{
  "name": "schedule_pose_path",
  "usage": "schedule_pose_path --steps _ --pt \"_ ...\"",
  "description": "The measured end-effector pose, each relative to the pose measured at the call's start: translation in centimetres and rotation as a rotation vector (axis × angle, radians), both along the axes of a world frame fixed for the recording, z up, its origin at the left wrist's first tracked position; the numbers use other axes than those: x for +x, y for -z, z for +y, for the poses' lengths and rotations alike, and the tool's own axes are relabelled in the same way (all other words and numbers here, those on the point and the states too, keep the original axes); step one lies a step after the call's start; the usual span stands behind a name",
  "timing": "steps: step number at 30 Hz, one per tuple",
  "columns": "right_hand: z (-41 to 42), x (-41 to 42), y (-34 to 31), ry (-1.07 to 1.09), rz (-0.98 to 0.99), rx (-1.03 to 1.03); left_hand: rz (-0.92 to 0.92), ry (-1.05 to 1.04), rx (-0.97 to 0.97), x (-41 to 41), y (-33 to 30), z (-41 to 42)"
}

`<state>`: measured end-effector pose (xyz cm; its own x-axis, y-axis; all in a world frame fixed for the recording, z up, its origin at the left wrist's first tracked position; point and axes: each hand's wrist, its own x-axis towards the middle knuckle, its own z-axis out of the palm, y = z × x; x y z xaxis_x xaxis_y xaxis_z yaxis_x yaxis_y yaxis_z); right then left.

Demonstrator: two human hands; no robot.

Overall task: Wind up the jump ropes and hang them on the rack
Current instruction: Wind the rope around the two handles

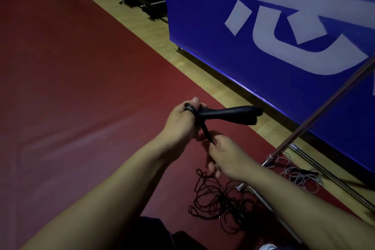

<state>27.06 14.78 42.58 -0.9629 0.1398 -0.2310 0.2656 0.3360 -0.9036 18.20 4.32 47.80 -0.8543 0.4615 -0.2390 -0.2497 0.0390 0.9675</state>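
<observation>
- The left hand (183,119) grips the two black moulded plastic jump-rope handles (229,113) side by side, their free ends pointing right towards the blue banner wall with white lettering (263,26); a few turns of thin black cord (189,107) already loop round its thumb.
- The right hand (225,157), just below, pinches the taut stretch of cord running down from the handles, fingers curled round it.
- Most of that cord is not yet wound: it lies as a loose black tangle (219,207) on the dark red mat floor (81,87), beneath the right forearm and near the mat's right edge.
- A second, pale grey cord heap (300,176) lies untouched by the foot of the metal rack frame (316,119), on the wooden strip beside the mat.
- Nothing visibly hangs on the slanted pole, so I judge the winding barely begun and all hanging still ahead.
</observation>
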Motion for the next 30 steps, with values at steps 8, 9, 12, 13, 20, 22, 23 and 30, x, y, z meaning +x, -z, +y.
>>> schedule_pose_path --steps 8,9,12,13,20,22,23,30 --pt "5.8 -1.7 -0.3 0.132 0.161 0.163 0.131 0.444 -0.139 0.7 0.9 -1.2" --pt "6.5 -1.5 -0.9 0.111 0.208 0.343 0.115 0.477 -0.150 0.5 1.0 -1.3" --pt "7.6 -0.7 -1.6 0.090 0.446 0.766 0.017 0.646 -0.163 0.1 0.9 -1.7" --pt "7.9 -0.6 -1.7 0.093 0.536 0.840 -0.004 0.704 -0.176 0.2 0.9 -1.9" --pt "9.6 0.3 -2.3 0.259 0.883 0.948 -0.053 0.994 -0.280 1.2 1.2 -2.0" --pt "9.9 0.5 -2.3 0.318 0.862 0.872 -0.062 1.071 -0.321 1.6 0.9 -1.9" --pt "9.9 0.6 -2.4 0.329 0.831 0.815 -0.086 1.104 -0.341 1.8 0.8 -1.8" --pt "9.9 0.2 -2.1 0.306 0.657 0.738 -0.085 1.044 -0.452 1.9 1.5 -1.4"
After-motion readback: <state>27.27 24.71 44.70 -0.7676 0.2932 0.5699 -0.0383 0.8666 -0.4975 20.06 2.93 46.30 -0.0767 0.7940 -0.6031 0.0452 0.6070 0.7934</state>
